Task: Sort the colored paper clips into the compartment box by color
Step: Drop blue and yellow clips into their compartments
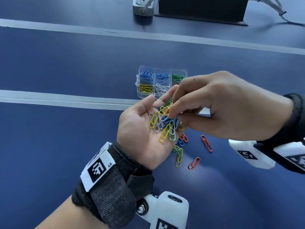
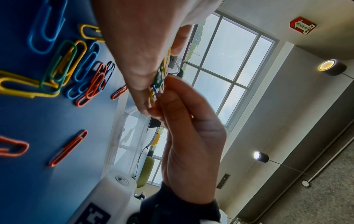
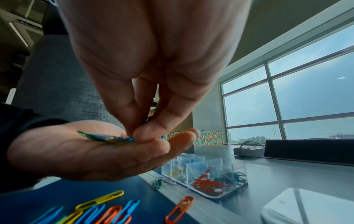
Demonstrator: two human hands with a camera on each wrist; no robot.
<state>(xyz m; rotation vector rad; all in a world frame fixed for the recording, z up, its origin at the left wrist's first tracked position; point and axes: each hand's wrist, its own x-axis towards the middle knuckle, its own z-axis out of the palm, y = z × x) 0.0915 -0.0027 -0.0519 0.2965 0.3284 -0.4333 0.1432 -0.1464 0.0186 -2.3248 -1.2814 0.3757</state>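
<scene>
We cannot tell which clip our right hand pinches; its fingertips hide it. Our left hand lies palm-up, open, cradling mixed paper clips at centre frame. The compartment box stands just above, on the blue worktop; loose red clips lie lower right.

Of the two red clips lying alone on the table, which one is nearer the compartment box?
The upper red clip, lying steeply; the other red clip sits lower, closer to the person.
</scene>
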